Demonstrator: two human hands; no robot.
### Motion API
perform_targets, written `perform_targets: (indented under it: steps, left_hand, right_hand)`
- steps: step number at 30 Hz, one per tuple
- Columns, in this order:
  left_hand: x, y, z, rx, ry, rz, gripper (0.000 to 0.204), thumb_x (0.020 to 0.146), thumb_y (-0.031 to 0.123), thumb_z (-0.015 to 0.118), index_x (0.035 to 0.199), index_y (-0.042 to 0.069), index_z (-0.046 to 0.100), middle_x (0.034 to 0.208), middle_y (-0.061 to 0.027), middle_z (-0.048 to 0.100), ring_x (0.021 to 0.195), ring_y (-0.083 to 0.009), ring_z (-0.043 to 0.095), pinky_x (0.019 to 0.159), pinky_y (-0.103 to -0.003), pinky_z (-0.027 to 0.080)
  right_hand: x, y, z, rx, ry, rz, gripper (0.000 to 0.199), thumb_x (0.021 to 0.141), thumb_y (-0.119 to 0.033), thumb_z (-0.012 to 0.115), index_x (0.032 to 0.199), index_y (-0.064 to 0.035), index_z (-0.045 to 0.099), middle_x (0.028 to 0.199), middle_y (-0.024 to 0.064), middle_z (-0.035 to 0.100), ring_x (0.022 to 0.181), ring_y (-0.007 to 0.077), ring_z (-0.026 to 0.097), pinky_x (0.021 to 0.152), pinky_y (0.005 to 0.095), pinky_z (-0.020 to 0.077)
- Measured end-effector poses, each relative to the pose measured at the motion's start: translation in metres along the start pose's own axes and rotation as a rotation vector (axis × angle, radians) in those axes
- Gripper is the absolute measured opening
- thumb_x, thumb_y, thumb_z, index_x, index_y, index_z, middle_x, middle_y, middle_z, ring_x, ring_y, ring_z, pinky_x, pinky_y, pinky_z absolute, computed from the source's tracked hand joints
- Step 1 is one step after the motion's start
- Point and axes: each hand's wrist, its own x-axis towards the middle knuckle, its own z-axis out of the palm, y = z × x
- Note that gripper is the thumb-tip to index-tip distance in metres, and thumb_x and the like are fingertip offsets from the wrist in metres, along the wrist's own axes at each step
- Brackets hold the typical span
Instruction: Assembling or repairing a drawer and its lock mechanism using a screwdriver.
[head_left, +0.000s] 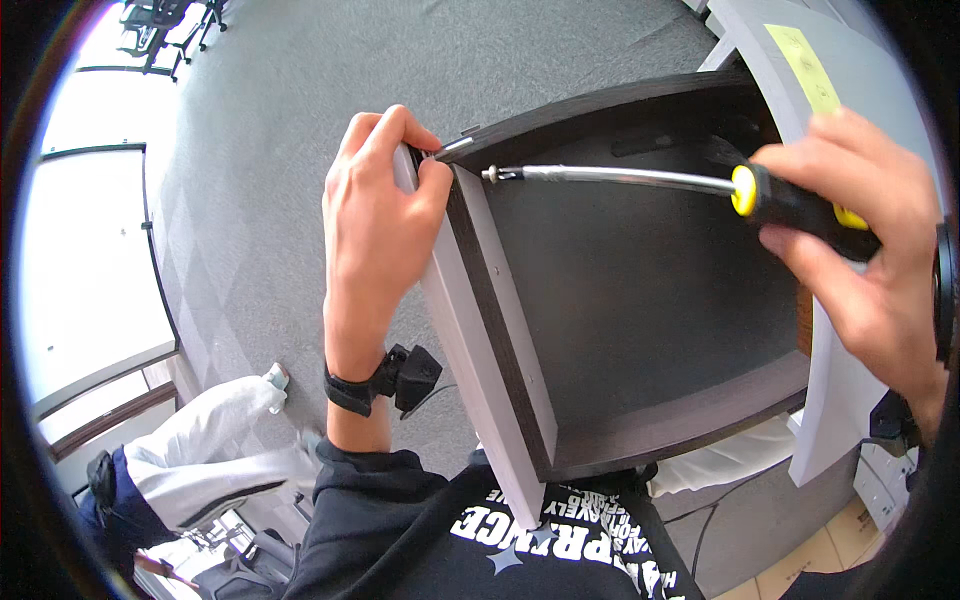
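From where I stand, the left hand [378,215] clasps the pale front panel [482,375] at the dark drawer's [640,270] far left corner; the right hand [865,225] grips a screwdriver [690,182] over the drawer, small screw [489,174] at its tip.

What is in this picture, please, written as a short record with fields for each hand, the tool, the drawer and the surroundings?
left hand: this hand grips the grey front panel near its far corner
right hand: this hand holds the screwdriver
tool tip: screw at the end
drawer: dark-walled drawer, open
surroundings: grey carpet; another person in pale trousers
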Motion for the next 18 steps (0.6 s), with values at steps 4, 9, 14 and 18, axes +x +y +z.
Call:
perform_targets:
  steps: [4, 9, 14, 18]
  left_hand:
    - [-0.008, 0.002, -0.004, -0.011, 0.024, -0.011, 0.016, 0.083, 0.012, 0.063, 0.094, 0.001, 0.065, 0.100, -0.0138, 0.062, 0.085, -0.0314, 0.064, 0.080, -0.042, 0.051]
    - [-0.007, 0.002, -0.010, 0.000, 0.050, -0.025, 0.015, 0.082, 0.011, 0.065, 0.094, 0.001, 0.066, 0.100, -0.0132, 0.063, 0.084, -0.0321, 0.065, 0.079, -0.041, 0.052]
    - [-0.014, -0.003, -0.008, 0.000, 0.059, -0.029, 0.014, 0.082, 0.010, 0.066, 0.094, 0.002, 0.066, 0.100, -0.0133, 0.063, 0.084, -0.0322, 0.065, 0.078, -0.041, 0.052]
    - [-0.020, 0.002, -0.003, -0.010, 0.068, -0.068, 0.014, 0.082, 0.010, 0.066, 0.094, 0.002, 0.066, 0.100, -0.0132, 0.063, 0.084, -0.0316, 0.066, 0.077, -0.041, 0.052]
  right_hand:
    - [0.026, -0.002, 0.007, -0.053, 0.056, -0.058, 0.035, 0.077, -0.005, 0.078, 0.110, -0.0030, 0.070, 0.105, 0.0134, 0.064, 0.104, 0.0306, 0.059, 0.092, 0.0375, 0.0453]
    - [0.049, -0.001, 0.015, -0.090, 0.090, -0.105, 0.031, 0.080, -0.006, 0.078, 0.110, -0.0032, 0.070, 0.110, 0.0125, 0.066, 0.109, 0.0309, 0.059, 0.096, 0.0382, 0.0455]
    - [0.061, -0.007, 0.026, -0.003, 0.057, -0.079, 0.029, 0.083, -0.007, 0.078, 0.110, -0.0037, 0.070, 0.118, 0.0113, 0.067, 0.119, 0.0317, 0.058, 0.104, 0.0392, 0.0435]
    - [0.067, -0.017, 0.032, -0.019, -0.010, -0.047, 0.027, 0.082, -0.006, 0.077, 0.108, -0.0035, 0.071, 0.112, 0.0109, 0.067, 0.109, 0.0327, 0.059, 0.098, 0.0395, 0.0444]
